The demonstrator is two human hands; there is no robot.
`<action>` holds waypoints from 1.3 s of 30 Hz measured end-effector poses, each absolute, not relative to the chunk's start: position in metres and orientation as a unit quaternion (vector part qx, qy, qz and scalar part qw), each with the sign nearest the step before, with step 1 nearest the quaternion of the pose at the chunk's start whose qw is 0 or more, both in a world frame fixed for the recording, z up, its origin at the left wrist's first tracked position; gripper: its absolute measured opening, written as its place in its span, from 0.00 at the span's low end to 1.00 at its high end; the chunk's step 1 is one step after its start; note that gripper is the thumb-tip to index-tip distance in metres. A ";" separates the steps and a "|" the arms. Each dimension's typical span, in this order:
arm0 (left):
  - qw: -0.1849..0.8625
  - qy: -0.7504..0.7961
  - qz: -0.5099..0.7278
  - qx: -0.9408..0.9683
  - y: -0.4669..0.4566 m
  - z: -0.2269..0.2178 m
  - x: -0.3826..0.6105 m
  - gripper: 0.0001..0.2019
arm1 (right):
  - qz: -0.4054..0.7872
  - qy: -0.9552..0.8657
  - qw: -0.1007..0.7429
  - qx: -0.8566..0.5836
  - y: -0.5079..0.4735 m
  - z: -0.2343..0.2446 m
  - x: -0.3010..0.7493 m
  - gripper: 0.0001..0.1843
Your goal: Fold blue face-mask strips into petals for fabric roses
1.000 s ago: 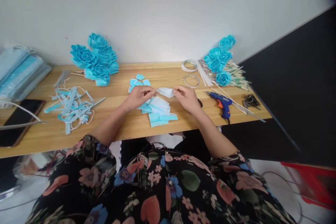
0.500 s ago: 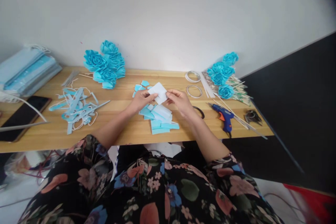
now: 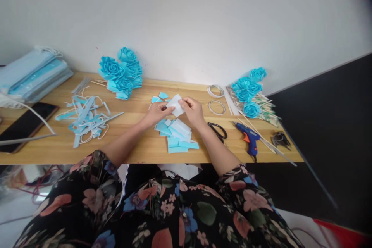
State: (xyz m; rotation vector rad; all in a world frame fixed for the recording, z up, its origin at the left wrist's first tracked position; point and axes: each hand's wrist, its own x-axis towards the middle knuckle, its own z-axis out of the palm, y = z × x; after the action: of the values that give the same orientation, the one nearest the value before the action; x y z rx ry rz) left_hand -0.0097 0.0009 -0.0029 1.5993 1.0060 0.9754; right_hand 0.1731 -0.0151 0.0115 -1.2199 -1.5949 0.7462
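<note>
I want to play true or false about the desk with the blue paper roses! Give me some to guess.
1. Both hands hold one small white square piece. True: the left hand and right hand pinch the small white square piece between them.
2. The blue hot glue gun lies left of the hands. False: the blue hot glue gun lies to their right.
3. A dark flat phone lies at the left end of the wooden desk. True: the dark flat phone is there, on the wooden desk.
4. The black-handled scissors are in the right hand. False: the black-handled scissors lie on the desk beside that wrist.
</note>
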 end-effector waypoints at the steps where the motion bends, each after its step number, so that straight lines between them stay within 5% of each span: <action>1: 0.485 0.404 0.399 0.666 0.001 -0.002 -0.010 0.18 | 0.296 -0.661 0.475 -0.500 -0.017 0.009 0.174 0.17; 14: 0.614 0.386 0.486 0.487 0.005 0.002 -0.013 0.17 | 0.353 -0.671 0.500 -0.418 -0.028 0.006 0.181 0.17; 21: 0.659 0.348 0.487 0.456 0.001 0.006 -0.011 0.20 | 0.258 -0.750 0.436 -0.425 -0.023 0.000 0.179 0.17; 27: 0.564 0.392 0.425 0.590 0.008 0.010 -0.023 0.25 | 0.262 -0.652 0.520 -0.485 -0.019 0.000 0.184 0.11; 35: 0.382 0.374 0.247 0.808 0.008 0.012 -0.036 0.14 | 0.264 -0.594 0.556 -0.518 -0.018 0.004 0.187 0.12; 39: 0.457 0.333 0.235 0.791 0.002 0.003 -0.024 0.13 | 0.266 -0.615 0.553 -0.495 -0.022 0.008 0.184 0.11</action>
State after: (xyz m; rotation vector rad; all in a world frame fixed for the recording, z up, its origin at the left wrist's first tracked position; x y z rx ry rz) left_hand -0.0241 0.0024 0.0026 1.9490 0.8205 0.5796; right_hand 0.1840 -0.0217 0.0078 -1.1711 -1.4528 0.6297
